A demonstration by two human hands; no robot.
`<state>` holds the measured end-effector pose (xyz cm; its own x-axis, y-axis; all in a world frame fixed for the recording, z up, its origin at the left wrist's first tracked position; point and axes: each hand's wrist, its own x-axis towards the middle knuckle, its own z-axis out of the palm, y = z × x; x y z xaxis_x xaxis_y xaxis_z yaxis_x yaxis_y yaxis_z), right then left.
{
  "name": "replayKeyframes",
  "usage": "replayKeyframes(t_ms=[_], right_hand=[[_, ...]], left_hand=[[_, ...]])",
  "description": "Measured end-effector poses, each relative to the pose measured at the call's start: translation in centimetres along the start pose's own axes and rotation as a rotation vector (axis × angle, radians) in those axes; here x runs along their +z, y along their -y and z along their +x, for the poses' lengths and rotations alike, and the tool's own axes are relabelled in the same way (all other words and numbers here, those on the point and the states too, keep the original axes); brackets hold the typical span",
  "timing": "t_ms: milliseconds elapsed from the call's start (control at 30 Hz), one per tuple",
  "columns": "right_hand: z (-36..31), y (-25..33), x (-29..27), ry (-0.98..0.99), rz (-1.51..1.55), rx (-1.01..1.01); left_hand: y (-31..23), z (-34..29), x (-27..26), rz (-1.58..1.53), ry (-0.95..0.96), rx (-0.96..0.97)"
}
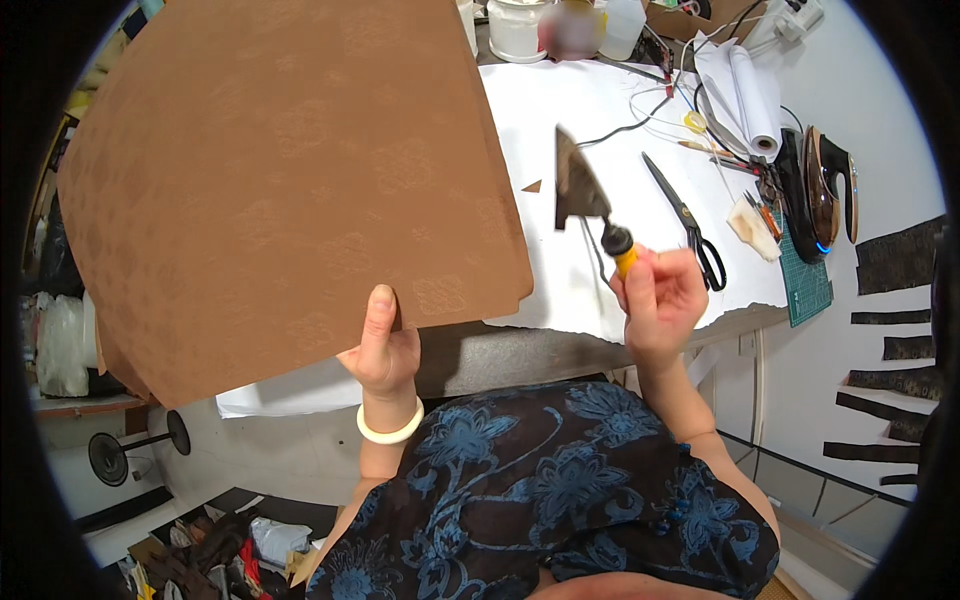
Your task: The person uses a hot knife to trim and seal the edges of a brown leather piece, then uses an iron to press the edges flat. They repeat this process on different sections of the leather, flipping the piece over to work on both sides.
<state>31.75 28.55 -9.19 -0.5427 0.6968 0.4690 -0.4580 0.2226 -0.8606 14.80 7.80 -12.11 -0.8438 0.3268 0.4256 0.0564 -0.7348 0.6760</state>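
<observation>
Fingers of the right hand (664, 302) are clamped on a yellow-handled scraper (577, 188), its long axis slanting up-left, with the brown sheet (300, 200) to its left, near edge pinched by the left hand (386, 350).

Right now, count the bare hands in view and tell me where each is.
2. The left hand holds the brown sheet at its lower edge; the right hand holds a yellow-handled tool over the white paper.
</observation>
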Motion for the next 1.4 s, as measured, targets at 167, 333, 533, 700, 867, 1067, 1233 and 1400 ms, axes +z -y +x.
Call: replayKeyframes(t_ms=[167, 333, 533, 700, 867, 1067, 1233, 1400], right_hand=[[-0.9, -0.6, 0.3, 0.101, -0.274, -0.186], [-1.1, 0.1, 0.3, 0.144, -0.183, 0.005], [-0.9, 1.0, 1.3, 0.076, 0.131, 0.28], [0.1, 0.9, 0.6, 0.167, 0.427, 0.602], [-2.0, 0.8, -0.2, 0.03, 0.073, 0.126], [-2.0, 1.0, -0.2, 0.236, -0.296, -0.214], [-2.7, 1.3, 0.3, 0.153, -0.103, 0.11], [-2.4, 1.9, 0.8, 0.178, 0.081, 0.304]], left_hand=[[0.2, 0.1, -0.2, -0.022, 0.081, 0.048], [0.1, -0.2, -0.2, 0.001, 0.04, 0.053], [0.3, 0.0, -1.0, 0.028, 0.087, 0.087], [0.2, 0.1, -0.5, 0.077, 0.036, 0.132], [-1.1, 1.1, -0.6, 0.008, 0.104, 0.085], [-1.1, 1.3, -0.8, -0.04, 0.097, 0.108], [-1.1, 1.4, 0.1, -0.026, 0.007, 0.108], [-1.2, 1.5, 0.2, -0.039, 0.011, 0.112]])
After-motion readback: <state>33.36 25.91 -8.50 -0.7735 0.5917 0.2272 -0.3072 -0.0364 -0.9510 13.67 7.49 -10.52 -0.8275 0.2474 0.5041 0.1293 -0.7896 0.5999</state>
